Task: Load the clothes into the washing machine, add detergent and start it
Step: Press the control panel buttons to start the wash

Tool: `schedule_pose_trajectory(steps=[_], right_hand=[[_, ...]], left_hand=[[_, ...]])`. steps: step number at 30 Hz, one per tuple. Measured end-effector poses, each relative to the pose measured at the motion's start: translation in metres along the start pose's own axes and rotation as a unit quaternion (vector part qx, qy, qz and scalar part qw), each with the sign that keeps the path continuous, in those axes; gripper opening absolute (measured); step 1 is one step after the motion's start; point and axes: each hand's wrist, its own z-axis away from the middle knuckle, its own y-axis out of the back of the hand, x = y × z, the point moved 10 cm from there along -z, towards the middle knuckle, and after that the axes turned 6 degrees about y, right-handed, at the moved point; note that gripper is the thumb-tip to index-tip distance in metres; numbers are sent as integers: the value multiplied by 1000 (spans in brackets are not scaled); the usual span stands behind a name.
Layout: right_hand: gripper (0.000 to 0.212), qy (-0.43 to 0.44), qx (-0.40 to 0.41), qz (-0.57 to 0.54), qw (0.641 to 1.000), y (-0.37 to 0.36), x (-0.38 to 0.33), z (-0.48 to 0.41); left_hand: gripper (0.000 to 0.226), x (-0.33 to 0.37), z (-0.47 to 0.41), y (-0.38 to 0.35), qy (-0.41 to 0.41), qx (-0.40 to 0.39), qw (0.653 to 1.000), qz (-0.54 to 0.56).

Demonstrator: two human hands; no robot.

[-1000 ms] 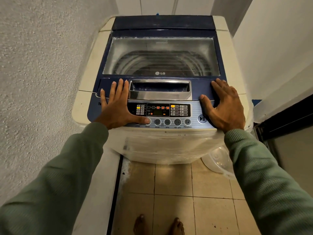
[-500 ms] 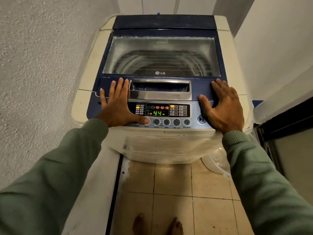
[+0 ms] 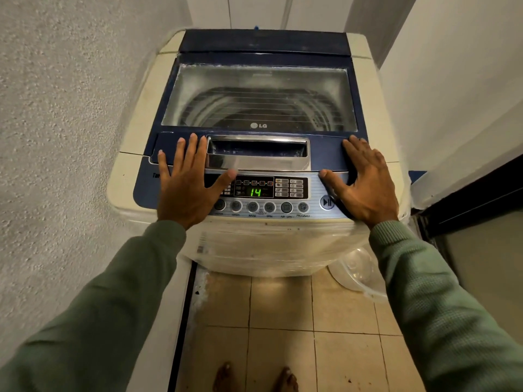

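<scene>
A cream top-loading washing machine [image 3: 141, 131] with a blue glass lid [image 3: 259, 94] stands in front of me, lid closed. Its control panel [image 3: 263, 190] is lit and the green display reads 14. My left hand [image 3: 186, 182] lies flat on the left of the lid's front edge and the panel, fingers straight, thumb stretched toward the display. My right hand [image 3: 368, 182] lies flat on the right side, thumb just above the round start/pause button [image 3: 327, 202]. Through the glass the drum shows; the clothes cannot be made out.
A rough white wall is close on the left, a smooth wall and dark door frame [image 3: 467, 199] on the right. A clear plastic lid or bowl [image 3: 356, 270] lies on the tiled floor by the machine's right foot. My bare feet stand below.
My left thumb has lifted off the leftmost round button and moved up toward the display. The display went from dark to 44, then to 14. The right hand stayed put.
</scene>
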Motion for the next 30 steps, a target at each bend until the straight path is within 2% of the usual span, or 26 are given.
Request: schedule_pose_trajectory(steps=[5,9,16,26,30], right_hand=[[98,27,-48,-5,998,-7,-2,1],[113,41,-118,-26,992,-12,-5,1],[117,35,-194,-75,978,-16,-3,0],[123,56,-182,-45,981,-18,-3,0],[118,39,-172,-59,982,-16,-1,-1]], left_hand=[[100,0,0,2,9,25,1000,6],[97,-2,0,4,16,34,999,18],[94,-1,0,7,19,48,999,7],[86,-3,0,7,23,58,998,12],[83,-3,0,5,23,60,998,5]])
